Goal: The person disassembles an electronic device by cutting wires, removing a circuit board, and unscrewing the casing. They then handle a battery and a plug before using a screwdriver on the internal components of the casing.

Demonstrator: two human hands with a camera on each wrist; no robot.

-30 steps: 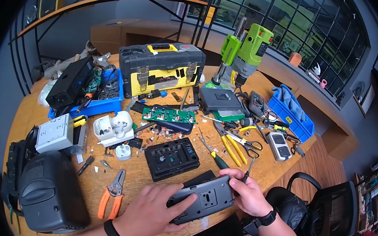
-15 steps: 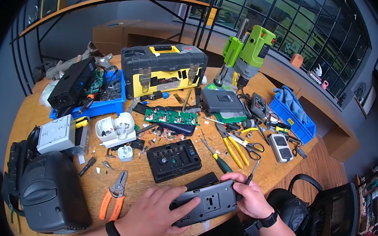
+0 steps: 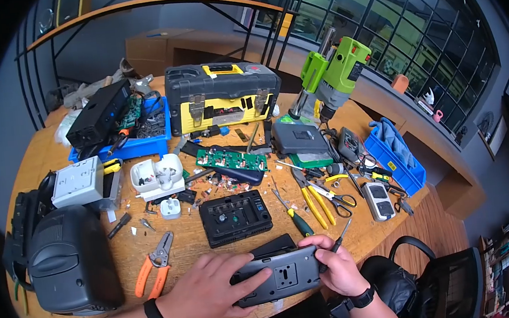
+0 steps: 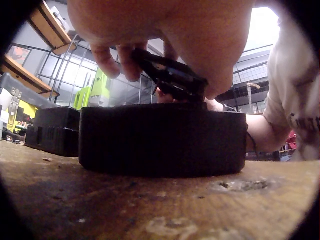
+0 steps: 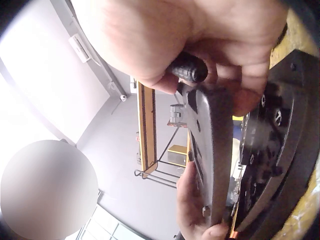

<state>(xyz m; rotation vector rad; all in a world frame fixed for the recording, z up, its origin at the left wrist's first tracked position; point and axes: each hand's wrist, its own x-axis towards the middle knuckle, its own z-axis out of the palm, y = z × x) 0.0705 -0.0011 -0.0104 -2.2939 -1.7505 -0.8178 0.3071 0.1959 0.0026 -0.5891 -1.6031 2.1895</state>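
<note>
Both hands hold a dark grey plastic housing cover (image 3: 300, 268), tilted over a matching black casing (image 4: 160, 142) on the wooden table. My left hand (image 3: 208, 286) grips the cover's left end, fingers spread across its face. At the right end, my right hand (image 3: 343, 271) pinches the edge between thumb and fingers. That hand also keeps a screwdriver (image 3: 345, 230) in its grasp; its black ribbed handle (image 5: 191, 68) shows in the right wrist view. There the cover stands apart from the casing, with electronic parts inside it. Just beyond lies an open black box (image 3: 235, 218).
Wire strippers (image 3: 155, 263) lie left, near a large black device (image 3: 71, 262). A green-handled screwdriver (image 3: 300, 222), yellow-handled pliers (image 3: 315, 202) and scissors (image 3: 339, 201) lie right. Behind are a green circuit board (image 3: 230, 159), toolbox (image 3: 224, 94) and green drill (image 3: 344, 67).
The right end of the cover has come down slightly, with my right hand and the screwdriver. Both hands keep their hold; the head view has shifted a little.
</note>
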